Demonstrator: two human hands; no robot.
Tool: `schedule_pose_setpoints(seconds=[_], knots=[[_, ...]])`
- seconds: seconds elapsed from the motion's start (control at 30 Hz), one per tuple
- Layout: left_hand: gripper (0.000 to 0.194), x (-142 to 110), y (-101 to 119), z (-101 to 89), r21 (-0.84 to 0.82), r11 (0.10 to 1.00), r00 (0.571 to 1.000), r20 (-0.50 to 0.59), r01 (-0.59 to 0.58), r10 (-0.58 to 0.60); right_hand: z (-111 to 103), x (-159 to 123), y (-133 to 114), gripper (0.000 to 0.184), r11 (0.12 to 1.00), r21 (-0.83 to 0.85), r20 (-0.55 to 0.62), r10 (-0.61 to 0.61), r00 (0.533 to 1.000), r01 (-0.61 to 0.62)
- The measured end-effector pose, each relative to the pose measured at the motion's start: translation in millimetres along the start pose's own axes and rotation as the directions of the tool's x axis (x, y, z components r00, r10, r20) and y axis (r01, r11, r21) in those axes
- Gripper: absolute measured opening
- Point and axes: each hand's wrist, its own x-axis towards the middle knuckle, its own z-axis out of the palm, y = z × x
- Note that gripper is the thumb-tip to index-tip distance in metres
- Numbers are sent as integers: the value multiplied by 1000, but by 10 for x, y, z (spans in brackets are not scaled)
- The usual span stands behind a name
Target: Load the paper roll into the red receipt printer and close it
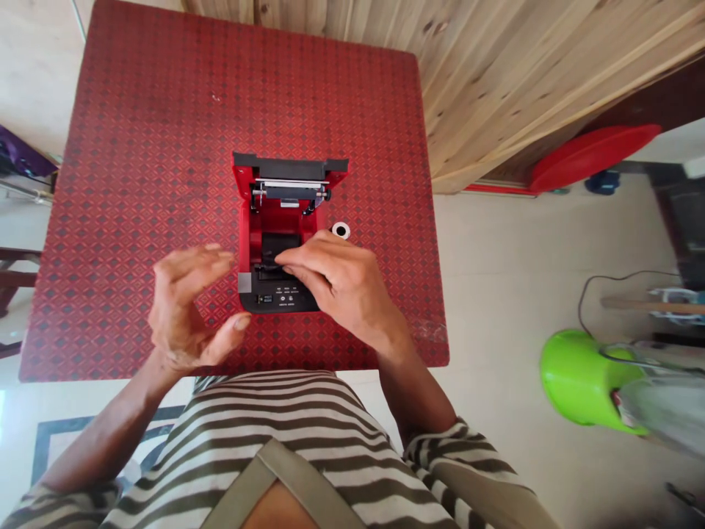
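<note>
A small red and black label printer [291, 173] stands on the table with its lid raised, showing a roller and a metal bar under the lid. My right hand [344, 283] reaches over its right side, thumb and forefinger pinched at a black piece inside the bay; what exactly they grip is hidden by the fingers. To the left, my left hand [192, 305] is held with thumb and fingers apart, nothing in it, close to the printer's front left corner. A white paper roll [341, 231] with a dark core sits just right of the printer, partly behind my right hand.
The table [148, 162] has a red patterned cover and borders a wooden plank wall [496, 66]. On the floor to the right are a green bucket [576, 378], a cable [587, 294] and a large red round object [595, 156]. Something purple [27, 153] is at the far left.
</note>
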Motion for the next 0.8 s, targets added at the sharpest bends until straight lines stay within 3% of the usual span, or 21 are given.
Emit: schedule_pose_setpoints(seconds=[0.1,0.17,0.2,0.23,0.33,0.43,0.57,0.67,0.8], knots=[[64,482,25,-105,95,975,975,-76,-201,208,80,-138,-82,31,994,-103,-23,-50,998,48],[66,831,21,-93,150,962,970,-49,-228,238,151,-224,-122,34,979,-188,-50,-85,995,74],[67,986,13,-65,147,960,972,18,-236,236,187,-262,-132,34,969,-231,-71,-105,992,86],[71,1117,4,-26,113,943,949,59,-314,309,222,-296,-137,33,957,-274,-98,-126,987,95],[70,1319,0,82,-11,974,937,271,-226,220,296,-380,-129,29,928,-361,-183,-168,969,92],[66,1235,51,84,-52,976,916,336,-212,217,332,-444,-106,29,920,-386,-202,-159,966,70],[59,869,121,-8,-77,949,875,371,-304,311,369,-488,-77,30,911,-403,-194,-176,965,85],[68,589,122,-9,-38,927,844,400,-374,357,393,-479,-72,23,895,-426,-240,-253,937,133],[80,378,130,57,87,895,838,400,-438,372,403,-457,-84,22,893,-429,-285,-276,918,135]])
